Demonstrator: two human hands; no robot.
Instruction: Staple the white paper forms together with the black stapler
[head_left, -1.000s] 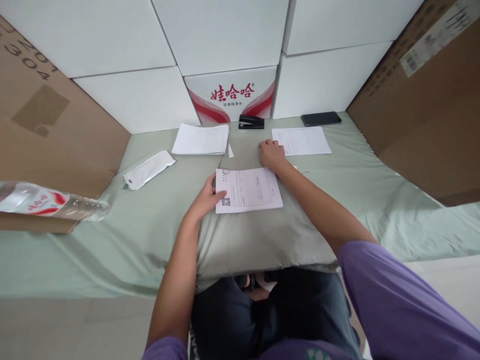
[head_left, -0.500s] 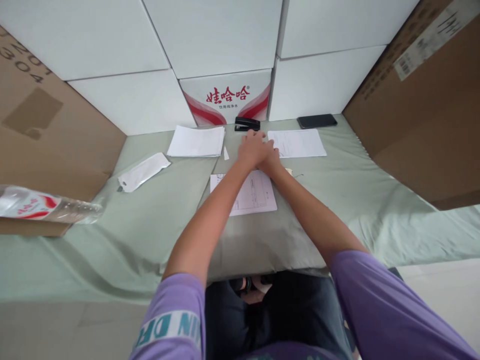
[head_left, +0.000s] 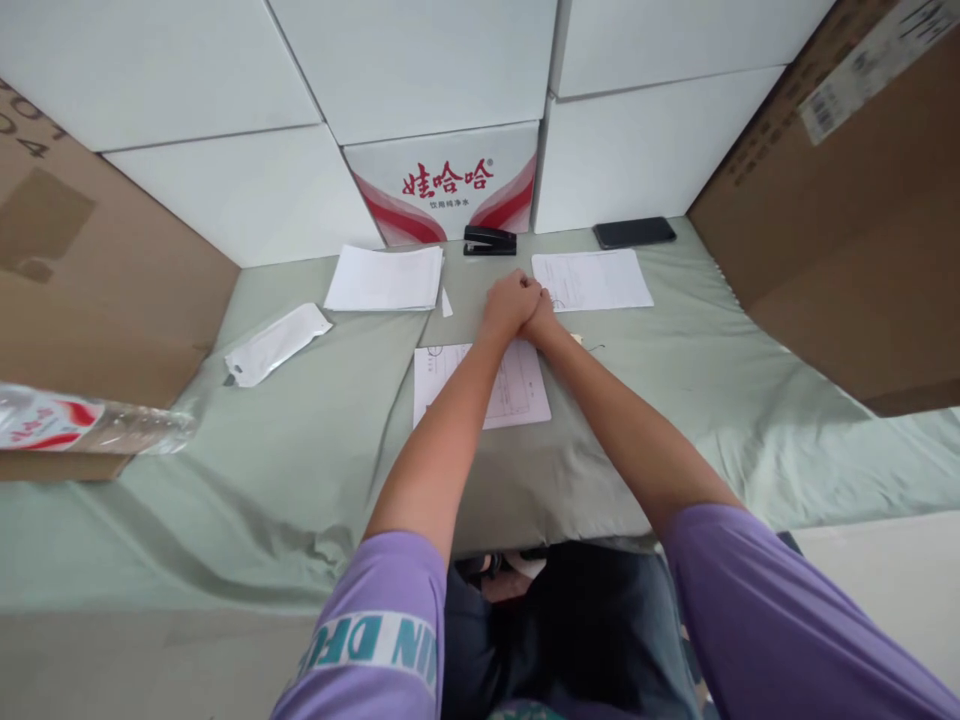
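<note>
My left hand (head_left: 510,303) and my right hand (head_left: 538,316) are clasped together over the cloth, fingers curled in, with no object showing between them. The left lies partly over the right, so some fingers are hidden. Just below them a printed sheet (head_left: 439,375) lies flat, partly covered by my left forearm. Beyond the hands, a black stapler (head_left: 490,241) stands against the printed box. To the right, close to my right hand, is another set of printed papers (head_left: 596,280). A stack of white paper (head_left: 386,280) sits to the left, beside a small white paper strip (head_left: 446,302).
White boxes (head_left: 442,60) form a wall at the back, one with a red printed logo (head_left: 448,180). Cardboard boxes (head_left: 97,260) stand on both sides. A black phone (head_left: 634,233), a white plastic packet (head_left: 277,345) and a clear water bottle (head_left: 90,422) lie around the green cloth (head_left: 300,470).
My fingers, spread and overlapping before, have curled in so that both hands are clasped. The hands have drawn slightly back from the stapler. The view has shifted a little.
</note>
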